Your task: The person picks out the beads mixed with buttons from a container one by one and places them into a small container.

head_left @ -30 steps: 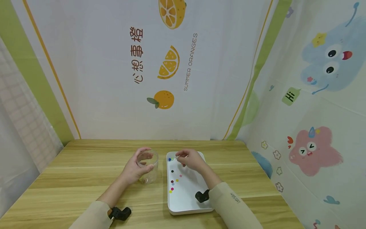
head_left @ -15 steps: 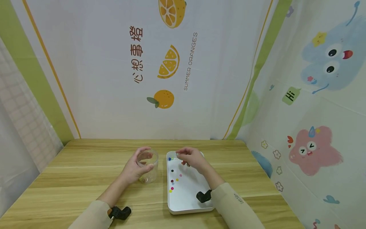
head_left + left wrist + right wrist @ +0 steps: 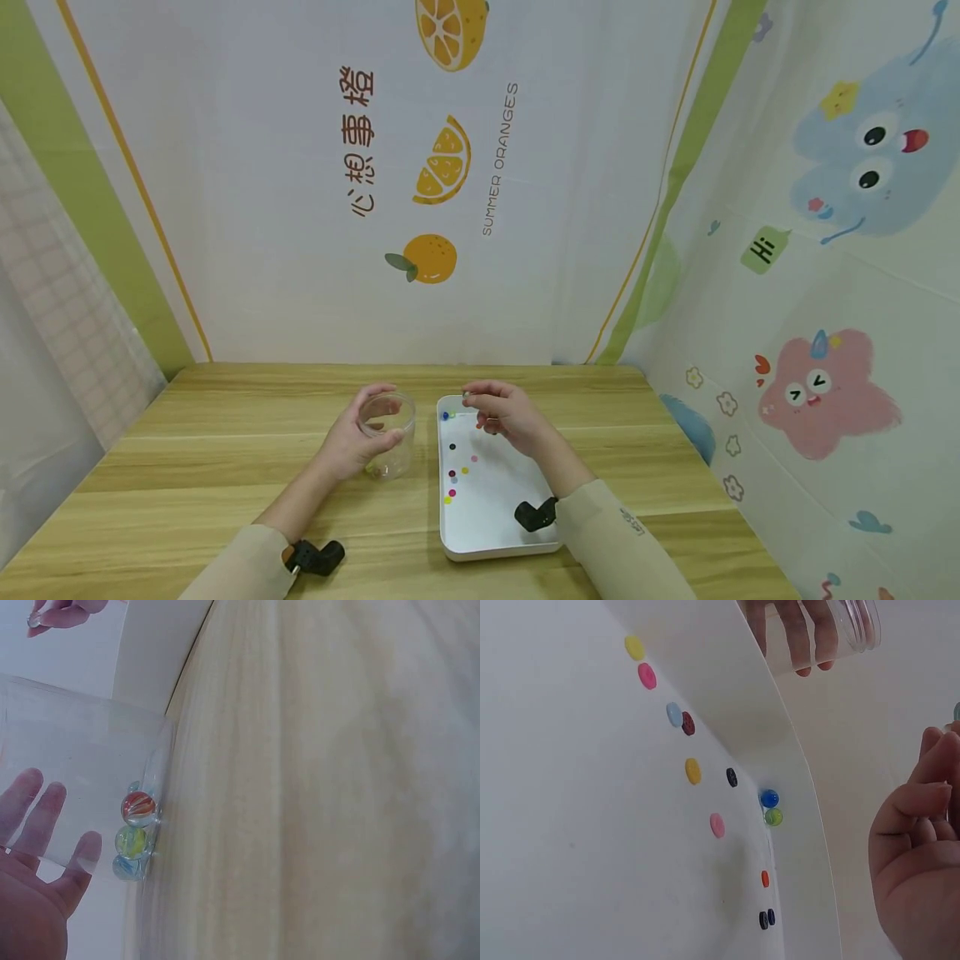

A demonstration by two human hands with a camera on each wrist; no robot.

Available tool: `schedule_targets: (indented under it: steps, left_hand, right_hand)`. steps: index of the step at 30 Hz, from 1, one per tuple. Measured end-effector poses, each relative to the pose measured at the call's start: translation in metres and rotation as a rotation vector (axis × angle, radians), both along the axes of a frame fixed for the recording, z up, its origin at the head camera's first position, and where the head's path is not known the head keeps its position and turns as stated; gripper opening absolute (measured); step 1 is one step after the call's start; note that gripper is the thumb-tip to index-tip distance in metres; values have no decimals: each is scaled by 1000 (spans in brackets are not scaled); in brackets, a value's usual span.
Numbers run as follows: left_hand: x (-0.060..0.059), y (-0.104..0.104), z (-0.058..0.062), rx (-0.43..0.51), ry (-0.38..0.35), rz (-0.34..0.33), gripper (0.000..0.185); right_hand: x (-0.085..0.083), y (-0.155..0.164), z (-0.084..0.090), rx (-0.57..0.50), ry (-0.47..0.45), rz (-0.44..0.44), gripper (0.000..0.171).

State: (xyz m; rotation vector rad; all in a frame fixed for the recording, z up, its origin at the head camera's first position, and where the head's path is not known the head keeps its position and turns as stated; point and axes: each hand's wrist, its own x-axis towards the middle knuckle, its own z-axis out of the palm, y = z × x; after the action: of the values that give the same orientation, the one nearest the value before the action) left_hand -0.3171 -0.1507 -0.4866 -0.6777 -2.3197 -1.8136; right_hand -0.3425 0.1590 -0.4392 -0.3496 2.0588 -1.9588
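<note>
My left hand (image 3: 363,433) grips a clear plastic jar (image 3: 401,454) that stands upright on the table, its mouth uncovered. Several glass marbles (image 3: 139,808) lie at the jar's bottom, with orange, yellow and pale blue swirls. Over the far end of the white tray (image 3: 480,553) is my right hand (image 3: 513,417), pinching a clear glass marble (image 3: 34,620) between thumb and fingertips. In the tray's far left corner sit a blue marble (image 3: 769,798) and a yellow-green marble (image 3: 774,817). Several coloured buttons (image 3: 693,771) are scattered on the tray floor, mostly along its left side.
The wooden table (image 3: 187,467) runs up to a printed curtain (image 3: 285,292) at the back. Another printed cloth (image 3: 825,275) hangs on the right. The tray's raised wall (image 3: 810,825) stands between its contents and the jar.
My right hand has risen slightly from the tray's far end with the marble between its fingertips. The left hand and the jar have stayed in place.
</note>
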Motion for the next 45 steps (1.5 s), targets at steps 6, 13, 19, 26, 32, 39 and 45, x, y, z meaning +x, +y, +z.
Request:
schedule_targets:
  steps: [6, 13, 19, 26, 32, 39, 45]
  left_hand:
    - [0, 0, 1, 0, -2, 1, 69]
    - [0, 0, 2, 1, -8, 6, 69]
    - [-1, 0, 1, 0, -4, 1, 69]
    - [-1, -1, 1, -1, -2, 2, 70]
    - [-1, 0, 0, 3, -6, 10, 68]
    - [0, -1, 1, 3, -12, 3, 68]
    - [0, -1, 0, 10, -5, -3, 69]
  right_hand:
    - [2, -1, 3, -39, -21, 15, 44]
    - [4, -5, 8, -74, -37, 43, 28]
    - [4, -11, 14, -85, -34, 58, 24]
    - [3, -18, 20, -89, -8, 86, 24]
    - [4, -29, 28, -98, 22, 135, 24]
    - [4, -42, 38, -109, 23, 163, 22]
    - [6, -51, 43, -100, 26, 184, 25]
